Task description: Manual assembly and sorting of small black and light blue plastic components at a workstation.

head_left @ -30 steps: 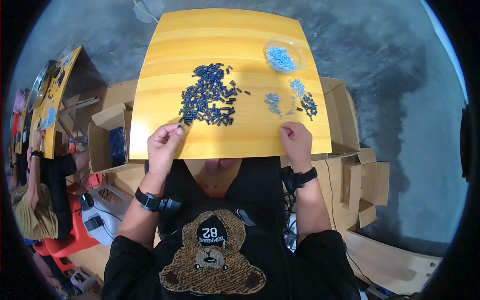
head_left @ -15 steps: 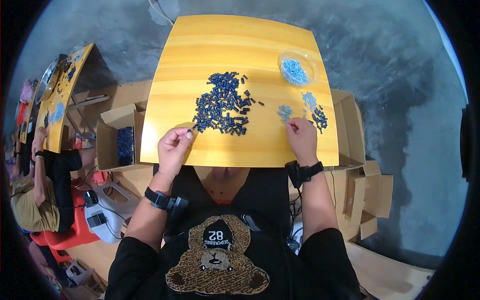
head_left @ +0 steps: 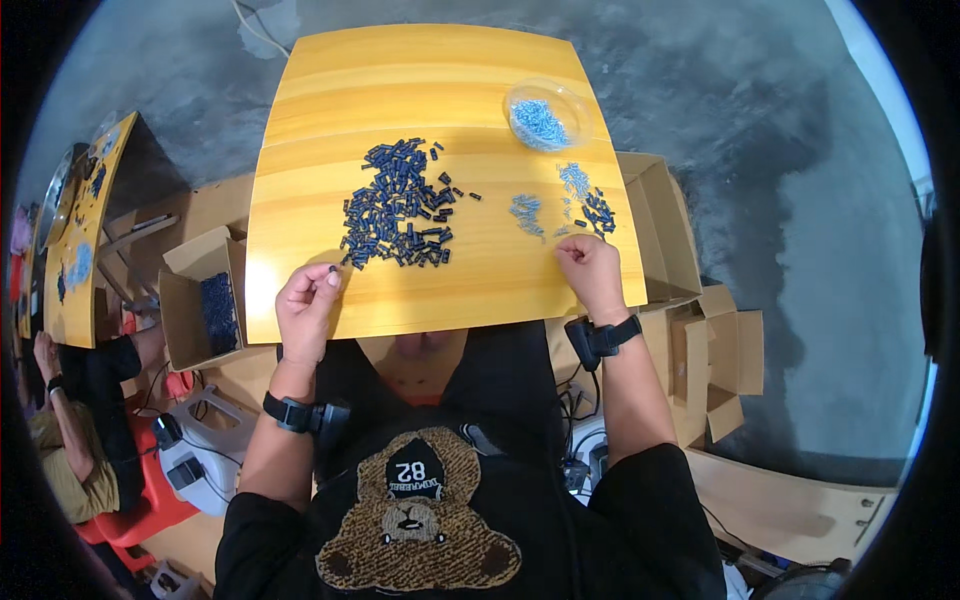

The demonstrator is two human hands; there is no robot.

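My left hand (head_left: 308,308) is at the table's near left, thumb and fingers pinched on a small black piece (head_left: 333,268). Just beyond it spreads a large heap of short black tube-like pieces (head_left: 395,195). My right hand (head_left: 592,272) is closed at the near right, its fingertips curled inward; whatever they hold is hidden. Beyond that hand lie a small pile of thin silvery screw-like pieces (head_left: 525,212), a bluish pile of similar pieces (head_left: 574,179) and a small cluster of black pieces (head_left: 598,212).
A clear round bowl (head_left: 577,108) of bluish thin pieces stands at the far right of the yellow table (head_left: 420,90). Open cardboard boxes flank the table, the left box (head_left: 187,330) holding dark pieces. At far left, another person (head_left: 75,440) sits at a second table.
The whole view has shifted, moving the table leftward in the picture. My right hand has drawn slightly right, away from the silvery pile. My left hand keeps its pinch beside the black heap.
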